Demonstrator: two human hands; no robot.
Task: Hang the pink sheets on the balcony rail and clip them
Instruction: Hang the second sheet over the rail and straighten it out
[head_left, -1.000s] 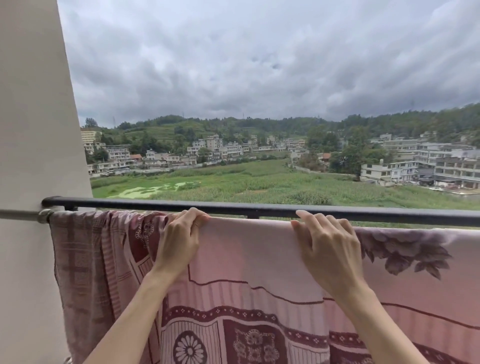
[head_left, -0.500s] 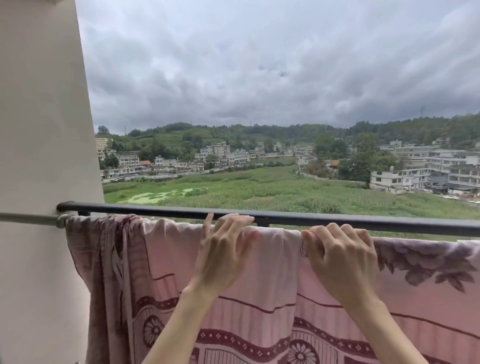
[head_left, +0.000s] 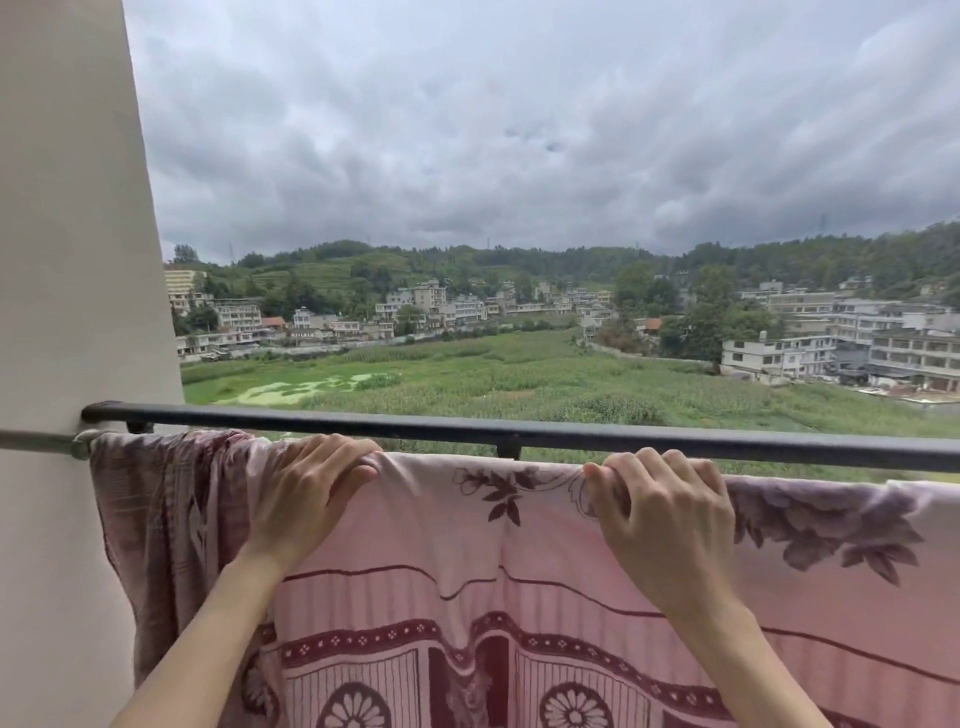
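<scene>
While both forearms reach up from the bottom of my view, I see the left hand (head_left: 306, 499) curled over the top edge of the pink sheet (head_left: 467, 561), its fingers (head_left: 337, 460) bent and its thumb pressed to the cloth, pinching a fold at the fold line. My right hand (head_left: 670, 514) is clenched on the same top edge further right, its knuckles raised and a small bunch of fabric gathered under the thumb beside a dark maroon leaf print. Between the two hands the sheet's upper edge runs fairly flat; below them it hangs down toward me, showing maroon bands, striped panels and round flower medallions. To the left of my left hand the cloth is bunched in darker, wrinkled folds (head_left: 166, 519) hanging by the wall (head_left: 67, 260).

That sheet is draped over a thin grey pole (head_left: 36, 441) that meets a metal fitting at the wall; only this left end of the pole shows, the rest being covered by fabric. Just beyond and slightly above stands the dark balcony rail (head_left: 519, 434), bare of cloth, with a small bracket under it. I cannot tell whether any clip is on the sheet.

Past the rail lie a green field (head_left: 519, 374), pale multi-storey buildings (head_left: 831, 343), wooded hills and a heavy grey sky (head_left: 519, 130).
</scene>
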